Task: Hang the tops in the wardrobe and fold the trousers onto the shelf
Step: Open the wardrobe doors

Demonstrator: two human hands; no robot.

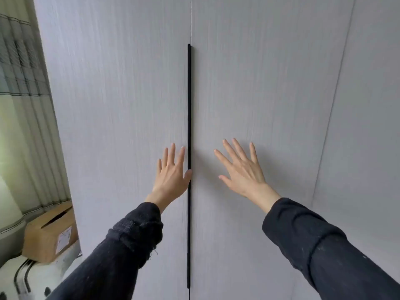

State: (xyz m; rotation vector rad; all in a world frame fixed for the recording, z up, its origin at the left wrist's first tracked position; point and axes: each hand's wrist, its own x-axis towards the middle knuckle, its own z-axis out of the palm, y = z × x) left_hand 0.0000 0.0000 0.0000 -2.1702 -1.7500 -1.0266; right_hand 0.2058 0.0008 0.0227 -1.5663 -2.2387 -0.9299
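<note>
Both arms are up at the wardrobe (121,105), and its two pale grey doors are closed flush, the seam running straight down the middle; a long black handle (189,105) sits along that seam, top to bottom; the left hand (172,172) is flat at the left door, fingers straight and close together, its thumb resting right against the black handle, grip released, nothing held; the right hand (242,169) is spread wide over the right door (259,83), fingers fanned and straight, grip released too, nothing in it; whether the palm actually touches the panel I cannot tell; both arms are in dark sleeves (134,230); no tops or trousers in sight from here; off to the left hangs a pale pleated curtain (23,83); below it a cardboard box (50,237) with a white label sits on a white suitcase (23,278) with black trim.
</note>
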